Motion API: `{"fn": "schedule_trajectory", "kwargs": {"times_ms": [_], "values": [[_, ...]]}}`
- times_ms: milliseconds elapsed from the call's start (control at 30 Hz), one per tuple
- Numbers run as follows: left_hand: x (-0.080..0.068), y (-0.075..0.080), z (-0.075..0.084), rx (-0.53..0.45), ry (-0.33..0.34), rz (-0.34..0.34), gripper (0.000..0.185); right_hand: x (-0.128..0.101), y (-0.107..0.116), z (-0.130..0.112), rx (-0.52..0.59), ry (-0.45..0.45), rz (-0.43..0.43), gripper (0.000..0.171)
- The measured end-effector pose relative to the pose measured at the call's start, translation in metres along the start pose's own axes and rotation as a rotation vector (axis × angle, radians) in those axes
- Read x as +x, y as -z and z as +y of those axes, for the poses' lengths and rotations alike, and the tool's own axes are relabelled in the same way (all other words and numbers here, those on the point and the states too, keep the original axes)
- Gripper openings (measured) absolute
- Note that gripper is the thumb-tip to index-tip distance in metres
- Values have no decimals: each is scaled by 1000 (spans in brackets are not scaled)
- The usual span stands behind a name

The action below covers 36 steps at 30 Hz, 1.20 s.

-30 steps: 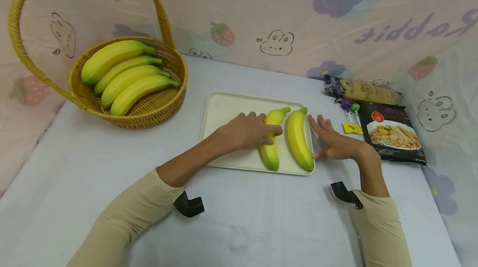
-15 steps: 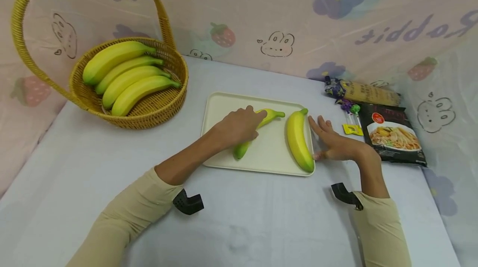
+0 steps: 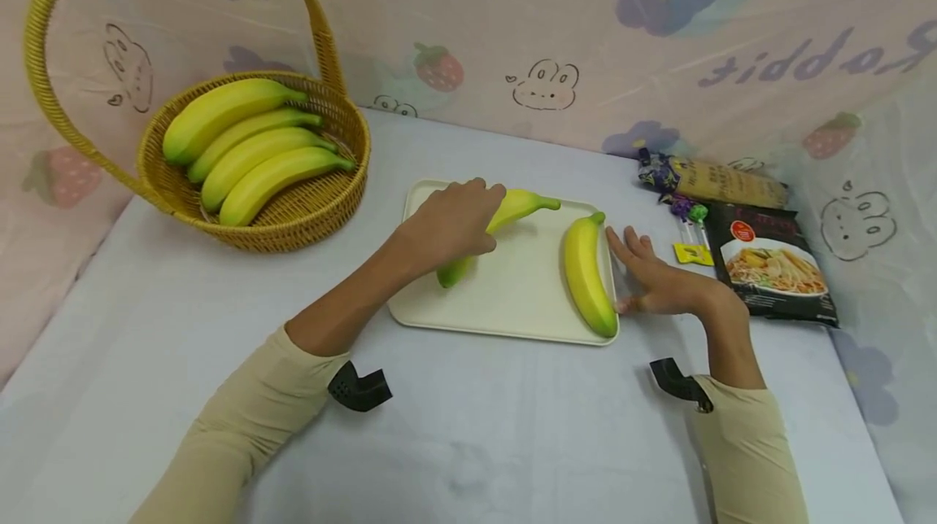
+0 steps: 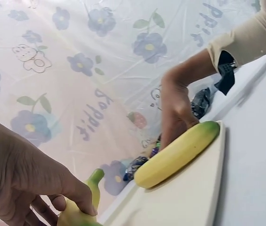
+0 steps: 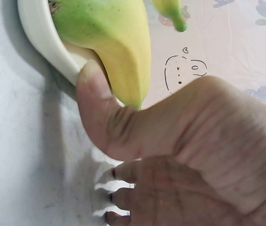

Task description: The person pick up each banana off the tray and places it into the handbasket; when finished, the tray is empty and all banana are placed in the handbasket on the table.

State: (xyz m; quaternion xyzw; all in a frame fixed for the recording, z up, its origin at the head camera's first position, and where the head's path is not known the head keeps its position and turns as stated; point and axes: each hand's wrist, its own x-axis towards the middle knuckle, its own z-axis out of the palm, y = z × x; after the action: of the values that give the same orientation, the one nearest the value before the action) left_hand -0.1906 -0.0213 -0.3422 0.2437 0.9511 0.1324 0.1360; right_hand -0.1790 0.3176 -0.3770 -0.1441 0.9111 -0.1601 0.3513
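Note:
Over the left part of a cream tray (image 3: 505,304), my left hand (image 3: 454,219) grips a yellow banana (image 3: 516,208) round its middle; the stem and the green tip stick out on either side of the hand. In the left wrist view the thumb and fingers curl about that banana (image 4: 96,188). A second banana (image 3: 586,276) lies along the tray's right side. Beside it, my right hand (image 3: 659,276) rests at the tray's right edge with fingers spread. The right wrist view shows its thumb (image 5: 93,84) touching the tray rim (image 5: 34,28).
A wicker basket (image 3: 293,231) with a tall handle stands at the back left, several bananas (image 3: 281,178) inside. At the right lie a black noodle packet (image 3: 772,264), a tan wrapped package (image 3: 725,182), lollipops (image 3: 688,211) and a small yellow packet (image 3: 693,254). A printed curtain hangs behind.
My left hand has taken hold of the left banana and carried it leftward and away from me over the tray, turning it diagonal. The right hand and the other banana stay put.

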Motion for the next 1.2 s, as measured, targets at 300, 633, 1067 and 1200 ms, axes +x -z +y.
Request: {"fn": "schedule_trajectory", "kwargs": {"times_ms": [300,633,1067,1200], "values": [[-7,18,-10,-1,30,66,37,-1,0,1,1,-11,-3,126],[-12,28,-16,-6,37,123,29,-2,-1,0,6,-9,-8,126],[-22,46,-25,-46,74,151,26,0,0,0,0,-11,-6,125],[-29,53,-31,-65,103,181,22,0,0,-1,6,-10,-7,124]]}}
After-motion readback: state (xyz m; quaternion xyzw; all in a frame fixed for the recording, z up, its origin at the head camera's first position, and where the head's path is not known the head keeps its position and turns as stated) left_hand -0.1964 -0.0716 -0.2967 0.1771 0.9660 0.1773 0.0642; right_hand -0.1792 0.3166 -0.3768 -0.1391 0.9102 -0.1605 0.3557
